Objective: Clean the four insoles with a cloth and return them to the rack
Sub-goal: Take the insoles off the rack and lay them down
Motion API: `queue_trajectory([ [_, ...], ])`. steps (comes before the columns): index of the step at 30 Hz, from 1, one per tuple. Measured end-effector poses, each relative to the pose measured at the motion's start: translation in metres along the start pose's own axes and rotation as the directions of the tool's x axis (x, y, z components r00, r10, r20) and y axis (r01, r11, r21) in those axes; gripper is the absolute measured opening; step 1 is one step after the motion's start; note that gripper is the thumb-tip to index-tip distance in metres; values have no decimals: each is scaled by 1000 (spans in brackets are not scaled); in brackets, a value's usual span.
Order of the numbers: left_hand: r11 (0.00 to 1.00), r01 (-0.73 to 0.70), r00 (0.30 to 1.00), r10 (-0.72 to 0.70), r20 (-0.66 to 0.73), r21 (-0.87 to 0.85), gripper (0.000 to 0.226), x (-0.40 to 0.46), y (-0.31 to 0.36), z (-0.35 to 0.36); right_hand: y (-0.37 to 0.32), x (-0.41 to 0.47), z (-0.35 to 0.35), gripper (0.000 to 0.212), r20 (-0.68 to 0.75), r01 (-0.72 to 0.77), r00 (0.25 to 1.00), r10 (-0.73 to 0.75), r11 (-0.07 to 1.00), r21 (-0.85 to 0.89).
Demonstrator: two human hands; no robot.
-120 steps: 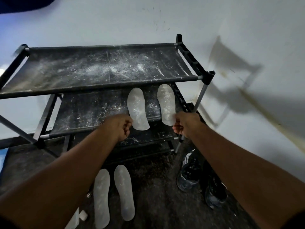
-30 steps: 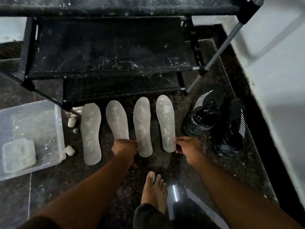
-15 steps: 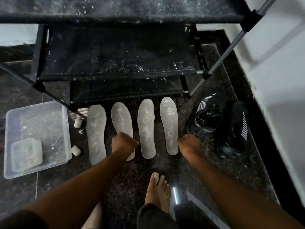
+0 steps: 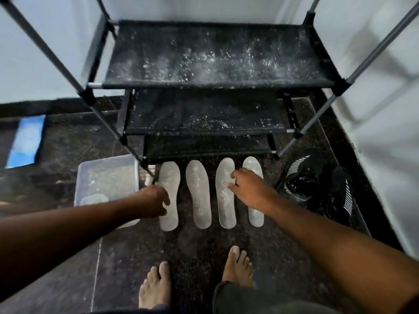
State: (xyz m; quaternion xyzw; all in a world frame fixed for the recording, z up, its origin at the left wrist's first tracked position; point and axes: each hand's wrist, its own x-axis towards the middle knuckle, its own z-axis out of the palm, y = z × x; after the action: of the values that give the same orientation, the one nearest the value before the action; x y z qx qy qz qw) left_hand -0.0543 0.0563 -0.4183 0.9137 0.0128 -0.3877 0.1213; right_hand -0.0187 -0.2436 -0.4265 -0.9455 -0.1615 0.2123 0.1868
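Four pale, powder-dusted insoles lie side by side on the dark floor in front of the rack: the leftmost insole (image 4: 170, 196), the second insole (image 4: 199, 193), the third insole (image 4: 224, 196) and the rightmost insole (image 4: 255, 214). My left hand (image 4: 152, 202) hangs over the leftmost insole's left edge with its fingers loosely bent, gripping nothing that I can see. My right hand (image 4: 249, 189) lies across the third and rightmost insoles, its spread fingertips touching the third. The black rack (image 4: 204, 83) stands behind, its shelves bare and speckled with white powder.
A clear plastic bin (image 4: 106, 175) sits on the floor to the left with a pale pad (image 4: 94, 198) inside. Two black shoes (image 4: 301, 177) (image 4: 340, 196) lie right of the insoles by the white wall. My bare feet (image 4: 156, 286) stand just behind the row.
Both hands left the heel ends of the two right insoles. My left hand moved over to the leftmost insole, my right hand slid forward over the third and fourth. The view pulled back.
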Motion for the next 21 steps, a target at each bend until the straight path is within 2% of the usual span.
queue_trajectory([
  [1,999,37,997,-40,-62,-36,25,-3,-10,4,-8,0,-6,36,33,41,999,-40,999,-32],
  [2,999,7,991,-12,-130,-37,23,-3,-18,13,-16,1,-11,38,50,75,996,-73,996,-57],
  [3,998,66,976,-64,-207,4,26,-9,-37,28,-25,2,-15,38,55,102,994,-98,992,-75],
  [4,998,57,946,-61,-319,-22,34,-24,-51,65,-34,4,-18,38,54,118,992,-113,989,-87],
  [6,996,34,976,-51,-213,-85,49,-36,-45,161,-53,7,-21,39,55,125,991,-120,987,-99],
  [7,999,-13,982,6,-189,-34,51,-39,-51,180,-63,9,-22,41,60,136,990,-130,984,-115],
  [8,996,-90,974,88,-211,-2,50,-40,-53,165,-72,11,-22,43,72,154,987,-145,979,-135],
  [9,994,-93,959,105,-264,59,48,-43,-53,113,-81,13,-23,43,89,173,983,-161,972,-157],
  [10,992,-83,955,52,-292,-95,44,-42,-46,45,-89,16,-24,43,101,190,979,-175,966,-172],
  [11,951,18,957,-105,-269,-307,35,-42,-30,24,-95,19,-25,43,105,204,977,-188,962,-182],
  [12,926,45,934,-171,-313,-374,23,-52,-35,15,-102,24,-25,42,108,219,973,-202,957,-188],
  [14,891,11,938,-166,-303,-453,12,-60,-35,12,-114,35,-23,43,125,257,964,-235,945,-204],
  [17,826,46,901,-277,-334,-562,33,-53,-51,17,-129,50,-19,45,179,311,945,-274,923,-227],
  [21,755,80,870,-371,-324,-651,46,-47,-77,27,-156,72,-9,42,200,322,939,-279,917,-236],
])
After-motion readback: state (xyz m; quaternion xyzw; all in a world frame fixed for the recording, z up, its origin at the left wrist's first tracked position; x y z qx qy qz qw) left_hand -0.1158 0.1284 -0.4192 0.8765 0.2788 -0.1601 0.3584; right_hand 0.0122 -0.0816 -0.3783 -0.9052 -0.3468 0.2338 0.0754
